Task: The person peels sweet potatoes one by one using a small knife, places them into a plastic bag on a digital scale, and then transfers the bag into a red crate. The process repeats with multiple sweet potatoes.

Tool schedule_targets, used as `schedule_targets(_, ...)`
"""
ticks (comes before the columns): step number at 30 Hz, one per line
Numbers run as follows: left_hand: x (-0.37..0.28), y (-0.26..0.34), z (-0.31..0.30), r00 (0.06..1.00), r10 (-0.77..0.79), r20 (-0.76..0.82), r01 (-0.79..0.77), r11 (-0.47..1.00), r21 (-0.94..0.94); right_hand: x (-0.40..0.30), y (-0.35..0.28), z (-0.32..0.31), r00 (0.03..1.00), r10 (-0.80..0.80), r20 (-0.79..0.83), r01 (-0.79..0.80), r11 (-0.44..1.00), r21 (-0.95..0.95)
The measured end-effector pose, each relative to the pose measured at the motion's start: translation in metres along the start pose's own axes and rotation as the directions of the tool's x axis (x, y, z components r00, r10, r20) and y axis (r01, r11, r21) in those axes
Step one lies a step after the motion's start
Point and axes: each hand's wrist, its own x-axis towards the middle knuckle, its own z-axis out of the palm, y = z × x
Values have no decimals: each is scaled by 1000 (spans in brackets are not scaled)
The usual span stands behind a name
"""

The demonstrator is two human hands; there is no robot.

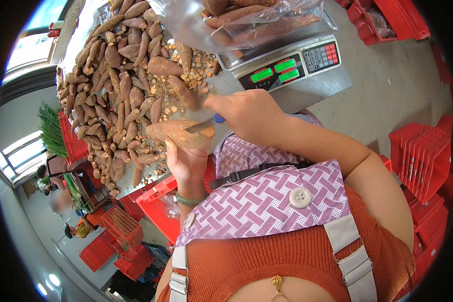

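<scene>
My left hand [187, 160] grips a sweet potato [168, 130] from below, holding it in front of my apron. In my right hand [249, 113] is a knife [202, 124] with a blue part near its handle. Its blade lies against the sweet potato near the right end, where orange flesh shows. Just beyond my hands, a large heap of sweet potatoes [113, 87] covers much of the metal table [221, 88]. Small orange cut slices [200, 71] are scattered on the tabletop between the heap and the scale.
A digital scale [287, 71] with lit green displays carries a clear plastic bag of sweet potatoes [268, 26]. Red plastic crates [419, 158] are stacked at right. Another red crate [162, 211] stands below the table edge. Other people [83, 222] and green vegetables [51, 128] appear at left.
</scene>
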Motion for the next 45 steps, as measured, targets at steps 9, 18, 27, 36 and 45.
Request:
schedule_targets(9,-10,-10,21,972,190,-140,-147,952,267,7,24,-11,960,65,274,-244,677,695)
schedule_targets(18,17,8,52,911,370,182,-383,598,704,15,35,-19,838,-41,545,-535,142,833)
schedule_targets(27,18,13,57,936,348,-51,-258,776,576,20,30,-23,974,75,215,-224,143,964)
schedule_targets(36,22,8,60,900,431,69,-378,691,616,24,35,-21,982,33,184,-186,139,973)
schedule_targets(45,62,9,113,864,431,261,-457,454,765,28,48,-92,941,332,-60,-6,194,981)
